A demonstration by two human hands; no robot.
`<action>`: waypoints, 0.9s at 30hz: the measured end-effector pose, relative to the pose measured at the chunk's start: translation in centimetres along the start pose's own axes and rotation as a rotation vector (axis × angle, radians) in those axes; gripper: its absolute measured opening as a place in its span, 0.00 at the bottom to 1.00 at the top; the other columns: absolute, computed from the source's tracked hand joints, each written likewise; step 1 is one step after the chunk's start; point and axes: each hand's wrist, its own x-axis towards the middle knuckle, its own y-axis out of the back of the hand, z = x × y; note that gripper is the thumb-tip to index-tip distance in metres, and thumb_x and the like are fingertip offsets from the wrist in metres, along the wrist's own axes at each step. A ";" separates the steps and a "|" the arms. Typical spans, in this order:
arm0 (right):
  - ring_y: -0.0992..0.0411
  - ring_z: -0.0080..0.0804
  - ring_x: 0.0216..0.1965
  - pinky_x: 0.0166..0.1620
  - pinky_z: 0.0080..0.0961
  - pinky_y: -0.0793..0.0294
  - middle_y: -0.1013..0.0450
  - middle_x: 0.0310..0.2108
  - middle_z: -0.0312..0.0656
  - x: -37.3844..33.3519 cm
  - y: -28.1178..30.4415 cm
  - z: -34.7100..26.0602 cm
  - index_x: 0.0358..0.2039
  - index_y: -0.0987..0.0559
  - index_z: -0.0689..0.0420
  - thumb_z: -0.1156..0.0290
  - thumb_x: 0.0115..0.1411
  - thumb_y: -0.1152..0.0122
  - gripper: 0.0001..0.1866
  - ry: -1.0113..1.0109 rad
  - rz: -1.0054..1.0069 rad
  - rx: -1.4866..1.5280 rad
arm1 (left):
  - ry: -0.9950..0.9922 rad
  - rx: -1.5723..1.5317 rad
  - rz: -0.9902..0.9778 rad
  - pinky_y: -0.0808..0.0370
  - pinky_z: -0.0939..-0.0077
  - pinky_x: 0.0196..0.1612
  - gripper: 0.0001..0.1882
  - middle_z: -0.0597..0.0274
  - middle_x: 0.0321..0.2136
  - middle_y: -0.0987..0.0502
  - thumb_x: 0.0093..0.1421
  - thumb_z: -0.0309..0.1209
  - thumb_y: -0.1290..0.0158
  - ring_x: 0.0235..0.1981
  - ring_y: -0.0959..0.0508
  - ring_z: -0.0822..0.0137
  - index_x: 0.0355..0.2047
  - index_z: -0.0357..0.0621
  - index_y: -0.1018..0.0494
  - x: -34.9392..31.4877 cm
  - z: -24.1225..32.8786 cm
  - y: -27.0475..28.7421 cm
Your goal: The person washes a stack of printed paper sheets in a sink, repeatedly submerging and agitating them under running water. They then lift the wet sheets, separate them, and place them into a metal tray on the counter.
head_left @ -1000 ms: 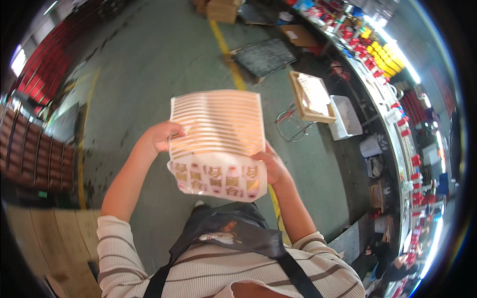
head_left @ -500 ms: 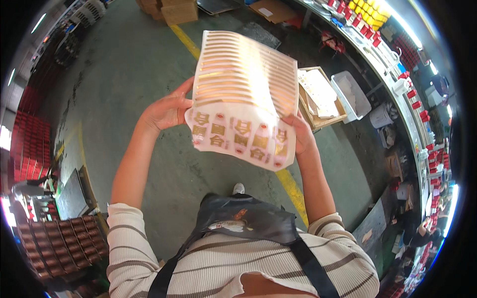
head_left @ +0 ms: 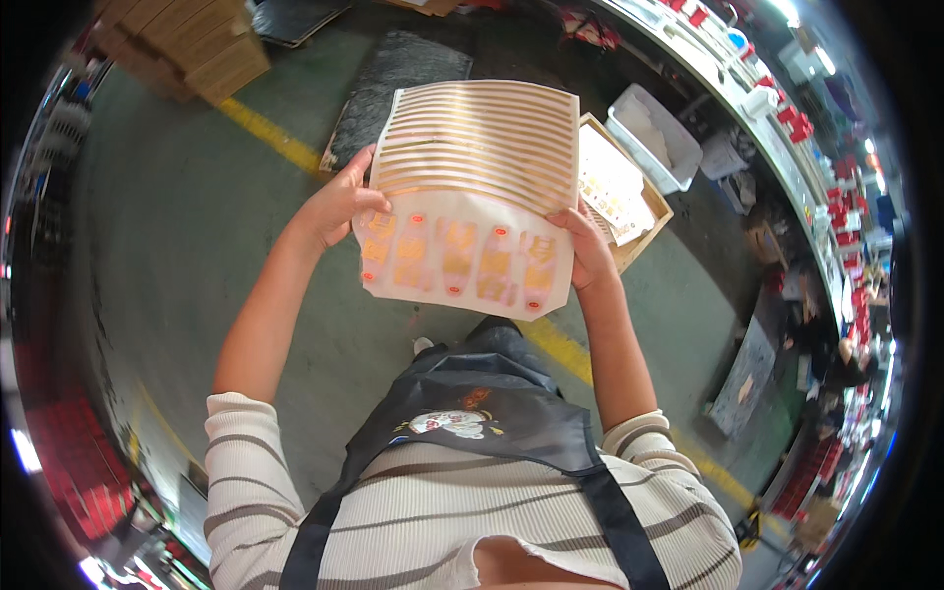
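Observation:
My left hand point(head_left: 339, 206) and my right hand point(head_left: 590, 248) pinch a thin pale printed sheet point(head_left: 470, 205) by its two sides, in front of my body above the floor. Gold stripes run across the sheet's far part; its near part carries a row of gold-and-pink label shapes with small red ovals. The sheet bows slightly, and its near corners look cut off. Both thumbs rest on the upper face, while most of my fingers are hidden behind it.
Just beyond my right hand, a shallow wooden box point(head_left: 657, 224) holds similar printed sheets point(head_left: 608, 182). Beside it is a white plastic bin point(head_left: 691, 175). Brown cartons point(head_left: 182, 44) are stacked far left, near a dark flat panel point(head_left: 398, 84). A long workbench point(head_left: 723, 84) curves along the right.
My view has turned, so the box, bin and cartons sit further left and higher. The sheet is tilted differently, with less glare on it. Both hands keep their hold.

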 end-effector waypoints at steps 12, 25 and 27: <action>0.31 0.37 0.46 0.44 0.32 0.24 0.33 0.46 0.43 22.9 7.4 -6.7 0.57 0.36 0.55 0.82 0.47 0.52 0.33 0.001 0.234 0.097 | 0.313 0.233 -0.069 0.25 0.73 0.34 0.42 0.54 0.41 0.27 0.38 0.16 0.50 0.37 0.25 0.64 0.60 0.43 0.43 31.9 6.0 6.5; 0.29 0.35 0.46 0.46 0.33 0.24 0.31 0.50 0.44 46.3 12.8 -13.6 0.58 0.36 0.52 0.83 0.49 0.52 0.33 0.163 0.345 0.179 | 0.459 0.318 -0.197 0.29 0.67 0.47 0.42 0.54 0.44 0.28 0.32 0.14 0.51 0.47 0.29 0.57 0.55 0.42 0.38 63.0 12.5 11.1; 0.28 0.35 0.46 0.47 0.32 0.24 0.31 0.49 0.44 48.9 14.8 -14.8 0.59 0.36 0.53 0.83 0.49 0.52 0.33 0.188 0.362 0.216 | 0.522 0.294 -0.245 0.30 0.67 0.48 0.41 0.54 0.43 0.28 0.32 0.14 0.51 0.49 0.30 0.57 0.54 0.42 0.37 67.3 13.8 10.4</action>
